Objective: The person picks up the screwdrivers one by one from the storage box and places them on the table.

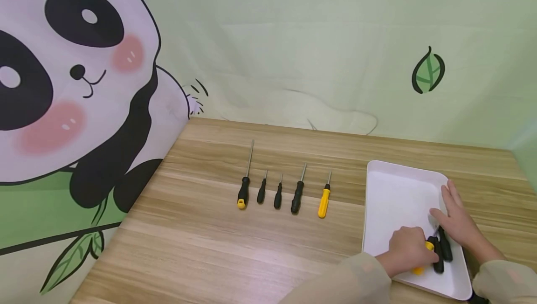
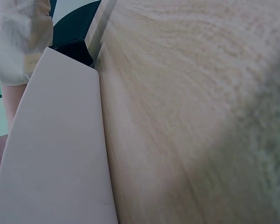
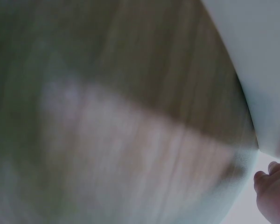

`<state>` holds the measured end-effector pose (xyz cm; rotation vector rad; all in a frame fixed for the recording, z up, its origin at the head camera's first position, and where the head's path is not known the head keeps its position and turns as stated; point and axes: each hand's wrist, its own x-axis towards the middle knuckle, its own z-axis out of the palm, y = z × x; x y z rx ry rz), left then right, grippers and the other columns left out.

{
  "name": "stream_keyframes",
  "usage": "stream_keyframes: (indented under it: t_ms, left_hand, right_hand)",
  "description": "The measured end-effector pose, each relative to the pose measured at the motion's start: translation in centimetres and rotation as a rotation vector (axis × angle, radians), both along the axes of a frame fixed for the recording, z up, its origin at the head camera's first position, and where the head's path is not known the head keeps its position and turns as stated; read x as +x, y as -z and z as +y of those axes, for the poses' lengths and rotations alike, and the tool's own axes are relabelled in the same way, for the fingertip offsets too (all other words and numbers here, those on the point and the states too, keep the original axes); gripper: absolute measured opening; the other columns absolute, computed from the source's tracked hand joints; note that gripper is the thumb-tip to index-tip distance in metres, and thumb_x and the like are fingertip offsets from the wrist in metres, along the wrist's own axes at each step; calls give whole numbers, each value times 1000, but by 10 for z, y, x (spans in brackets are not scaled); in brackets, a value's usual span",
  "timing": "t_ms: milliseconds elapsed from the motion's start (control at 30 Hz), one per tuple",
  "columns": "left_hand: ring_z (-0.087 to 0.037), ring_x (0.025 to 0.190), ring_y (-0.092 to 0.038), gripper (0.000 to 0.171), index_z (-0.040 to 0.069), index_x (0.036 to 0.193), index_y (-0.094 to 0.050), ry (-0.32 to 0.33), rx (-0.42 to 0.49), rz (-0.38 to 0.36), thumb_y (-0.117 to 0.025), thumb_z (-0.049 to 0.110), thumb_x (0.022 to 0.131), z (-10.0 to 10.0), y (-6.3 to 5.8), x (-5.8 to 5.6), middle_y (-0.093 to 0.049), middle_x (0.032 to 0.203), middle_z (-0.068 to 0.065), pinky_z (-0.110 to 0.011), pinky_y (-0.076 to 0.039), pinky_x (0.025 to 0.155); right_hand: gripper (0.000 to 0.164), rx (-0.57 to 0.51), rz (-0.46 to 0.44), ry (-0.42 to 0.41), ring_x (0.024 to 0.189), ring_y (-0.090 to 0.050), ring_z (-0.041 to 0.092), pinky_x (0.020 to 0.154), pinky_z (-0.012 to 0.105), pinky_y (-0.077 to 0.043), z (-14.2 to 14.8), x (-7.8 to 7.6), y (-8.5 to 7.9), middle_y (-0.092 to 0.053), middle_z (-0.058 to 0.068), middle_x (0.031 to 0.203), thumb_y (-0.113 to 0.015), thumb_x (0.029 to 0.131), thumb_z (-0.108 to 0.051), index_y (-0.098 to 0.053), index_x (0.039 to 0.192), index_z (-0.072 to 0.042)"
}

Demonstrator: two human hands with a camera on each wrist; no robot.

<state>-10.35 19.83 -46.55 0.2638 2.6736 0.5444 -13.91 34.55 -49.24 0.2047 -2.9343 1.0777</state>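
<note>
At the right of the head view, several screwdrivers with black and yellow handles lie in a white tray. My left hand is low inside the tray, its fingers curled about a yellow-and-black screwdriver, largely hidden under the hand. Just right of those fingers lie black-handled screwdrivers. My right hand rests over the tray's right rim with fingers extended, the thumb pointing inward. The left wrist view mostly shows the tray's outer wall; the right wrist view catches a tray wall and some fingertips.
Left of the tray, several screwdrivers stand apart in a row on the wooden table, from a long black-and-yellow one to a short yellow-handled one. A pale green backdrop with a panda rises behind.
</note>
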Motion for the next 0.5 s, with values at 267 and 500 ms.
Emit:
stream_keyframes:
  t_ms: [267, 500]
  left_hand:
    - [-10, 44, -41, 35, 15, 51, -51, -55, 141, -74, -71, 39, 66, -4, 1, -4, -39, 43, 4, -21, -30, 41]
    - [-9, 51, -42, 24, 16, 67, -58, -136, 259, -177, -72, 36, 67, -6, 2, -10, -48, 56, 5, -19, -33, 46]
  right_hand:
    - [66, -6, -3, 1, 130, 15, 43, 97, 65, 1, -1, -1, -2, 18, 26, 142, -38, 90, -17, 1, 133, 16]
    - [65, -1, -8, 4, 130, 14, 44, 96, 66, 1, -2, 0, -4, 18, 26, 142, -37, 91, -17, 1, 133, 16]
